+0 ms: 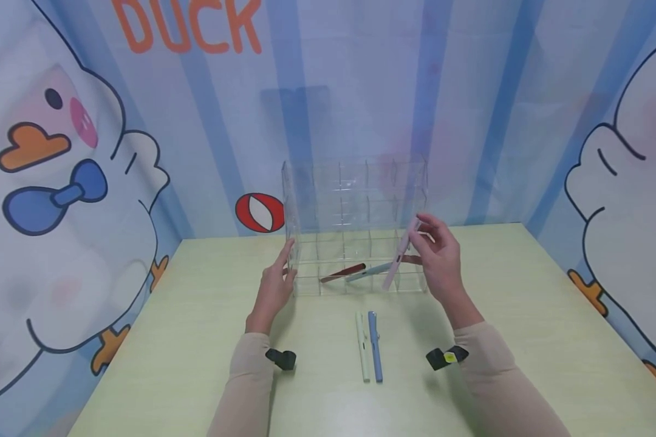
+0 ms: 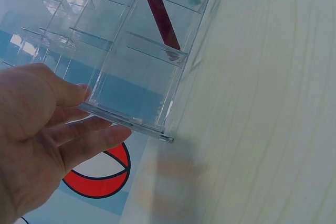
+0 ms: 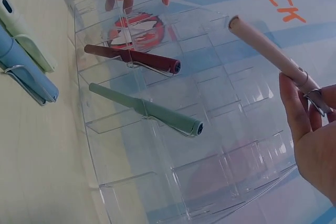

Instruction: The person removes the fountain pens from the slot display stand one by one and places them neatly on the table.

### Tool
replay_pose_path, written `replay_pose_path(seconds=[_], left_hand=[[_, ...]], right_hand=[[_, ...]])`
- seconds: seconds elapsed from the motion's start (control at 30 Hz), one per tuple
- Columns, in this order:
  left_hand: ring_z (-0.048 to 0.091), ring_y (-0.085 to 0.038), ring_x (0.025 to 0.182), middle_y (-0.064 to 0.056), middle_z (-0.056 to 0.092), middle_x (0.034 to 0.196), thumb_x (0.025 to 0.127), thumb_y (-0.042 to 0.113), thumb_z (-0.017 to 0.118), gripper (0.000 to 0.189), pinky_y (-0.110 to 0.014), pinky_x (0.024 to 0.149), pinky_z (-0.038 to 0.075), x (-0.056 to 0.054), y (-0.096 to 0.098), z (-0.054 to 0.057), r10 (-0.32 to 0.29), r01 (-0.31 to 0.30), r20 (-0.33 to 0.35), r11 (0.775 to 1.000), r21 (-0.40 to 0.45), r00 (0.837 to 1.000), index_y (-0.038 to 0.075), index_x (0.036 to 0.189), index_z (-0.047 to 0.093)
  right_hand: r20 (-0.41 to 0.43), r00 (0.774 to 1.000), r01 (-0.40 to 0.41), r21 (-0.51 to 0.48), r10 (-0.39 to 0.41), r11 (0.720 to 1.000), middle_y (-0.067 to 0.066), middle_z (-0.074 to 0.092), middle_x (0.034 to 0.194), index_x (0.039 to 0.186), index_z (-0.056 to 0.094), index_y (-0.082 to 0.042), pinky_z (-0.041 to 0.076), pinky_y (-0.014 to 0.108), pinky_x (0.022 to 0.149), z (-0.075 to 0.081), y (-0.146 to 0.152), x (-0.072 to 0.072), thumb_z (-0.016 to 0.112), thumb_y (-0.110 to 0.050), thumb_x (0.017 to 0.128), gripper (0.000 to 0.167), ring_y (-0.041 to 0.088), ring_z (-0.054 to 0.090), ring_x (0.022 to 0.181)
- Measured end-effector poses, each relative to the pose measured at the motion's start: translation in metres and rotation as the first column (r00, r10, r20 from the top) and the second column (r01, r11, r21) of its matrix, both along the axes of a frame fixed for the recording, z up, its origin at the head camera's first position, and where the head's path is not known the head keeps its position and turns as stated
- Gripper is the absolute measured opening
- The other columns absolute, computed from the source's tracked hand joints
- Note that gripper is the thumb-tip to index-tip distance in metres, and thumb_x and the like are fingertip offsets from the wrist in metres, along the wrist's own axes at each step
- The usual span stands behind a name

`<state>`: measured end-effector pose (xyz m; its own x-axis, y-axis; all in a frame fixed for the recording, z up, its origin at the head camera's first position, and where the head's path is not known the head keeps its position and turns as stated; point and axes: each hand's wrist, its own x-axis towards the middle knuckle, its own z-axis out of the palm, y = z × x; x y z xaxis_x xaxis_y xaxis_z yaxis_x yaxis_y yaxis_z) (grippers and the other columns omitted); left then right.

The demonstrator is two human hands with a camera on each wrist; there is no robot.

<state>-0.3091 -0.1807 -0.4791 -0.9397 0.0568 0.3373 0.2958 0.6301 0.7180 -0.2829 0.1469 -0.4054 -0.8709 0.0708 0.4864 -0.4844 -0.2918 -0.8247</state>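
Note:
A clear acrylic compartment rack (image 1: 355,249) stands at the back of the table. My left hand (image 1: 276,285) holds its left side wall, thumb on one face and fingers on the other in the left wrist view. My right hand (image 1: 441,258) pinches a pale pink pen (image 1: 398,255) near its clip end, tilted in front of the rack's right part; in the right wrist view the pink pen (image 3: 270,51) points its other end toward the rack. A dark red pen (image 3: 131,59) and a grey-green pen (image 3: 147,109) lie slanted in separate lower compartments.
On the table (image 1: 197,364) in front of the rack, a pale green pen (image 1: 363,349) and a blue pen (image 1: 375,349) lie side by side. A printed cloth backdrop (image 1: 355,121) hangs right behind the rack.

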Motion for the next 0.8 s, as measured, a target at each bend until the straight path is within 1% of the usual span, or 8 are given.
replay_pose_path(seconds=[0.13, 0.27, 0.37, 0.47, 0.63, 0.8], left_hand=[[0.058, -0.04, 0.123, -0.021, 0.043, 0.152, 0.1, 0.002, 0.058, 0.077, -0.049, 0.099, 0.051, 0.001, 0.0, 0.0, 0.003, -0.003, 0.006, 1.0, 0.002, 1.0, 0.035, 0.16, 0.024], [0.058, -0.041, 0.123, -0.021, 0.043, 0.152, 0.1, 0.002, 0.058, 0.076, -0.05, 0.099, 0.051, 0.001, 0.001, 0.001, 0.004, -0.004, 0.003, 1.0, 0.0, 1.0, 0.034, 0.16, 0.024], [0.057, -0.041, 0.123, -0.02, 0.043, 0.152, 0.1, 0.002, 0.058, 0.076, -0.05, 0.099, 0.051, 0.001, 0.001, 0.001, 0.002, -0.002, 0.002, 1.0, 0.0, 1.0, 0.034, 0.16, 0.024], [0.057, -0.04, 0.124, -0.019, 0.042, 0.153, 0.1, 0.002, 0.058, 0.077, -0.049, 0.1, 0.05, 0.001, 0.001, 0.001, 0.005, -0.005, 0.004, 1.0, 0.001, 1.0, 0.035, 0.16, 0.024], [0.058, -0.039, 0.124, -0.019, 0.042, 0.153, 0.1, 0.003, 0.058, 0.076, -0.049, 0.099, 0.051, 0.001, 0.001, 0.0, 0.008, -0.008, 0.01, 1.0, -0.002, 1.0, 0.035, 0.159, 0.023], [0.057, -0.039, 0.125, -0.019, 0.04, 0.154, 0.1, 0.002, 0.058, 0.076, -0.049, 0.1, 0.05, 0.001, 0.0, 0.0, 0.009, -0.009, 0.016, 1.0, 0.001, 1.0, 0.035, 0.159, 0.024]], right_hand=[[0.042, 0.999, -0.025, 0.032, 0.024, 0.999, 0.01, 0.055, 0.112, 0.136, 0.046, 0.009, 0.062, 0.039, 0.065, 0.002, 0.003, 0.002, 0.06, -0.002, 0.099, 0.041, 0.015, 0.063, 0.091], [0.092, 0.995, -0.045, 0.1, 0.036, 0.994, 0.01, 0.054, 0.113, 0.133, 0.051, 0.003, 0.062, 0.039, 0.066, 0.004, 0.007, 0.005, 0.059, -0.005, 0.1, 0.035, 0.015, 0.065, 0.091], [0.128, 0.991, -0.058, 0.155, 0.038, 0.986, 0.01, 0.053, 0.113, 0.133, 0.051, 0.0, 0.062, 0.04, 0.067, 0.005, 0.01, 0.008, 0.059, -0.007, 0.101, 0.034, 0.017, 0.064, 0.092], [0.162, 0.986, -0.072, 0.199, 0.039, 0.977, 0.01, 0.052, 0.112, 0.136, 0.048, 0.003, 0.062, 0.04, 0.068, 0.006, 0.012, 0.01, 0.058, -0.009, 0.101, 0.038, 0.017, 0.063, 0.094], [0.223, 0.973, -0.117, 0.261, 0.058, 0.958, 0.013, 0.049, 0.117, 0.141, 0.043, 0.007, 0.062, 0.039, 0.07, 0.002, 0.015, 0.014, 0.055, -0.008, 0.102, 0.043, 0.016, 0.061, 0.097], [0.279, 0.959, -0.157, 0.346, 0.059, 0.925, 0.021, 0.047, 0.122, 0.143, 0.044, 0.004, 0.062, 0.039, 0.072, 0.002, 0.017, 0.017, 0.055, -0.008, 0.103, 0.043, 0.017, 0.062, 0.097]])
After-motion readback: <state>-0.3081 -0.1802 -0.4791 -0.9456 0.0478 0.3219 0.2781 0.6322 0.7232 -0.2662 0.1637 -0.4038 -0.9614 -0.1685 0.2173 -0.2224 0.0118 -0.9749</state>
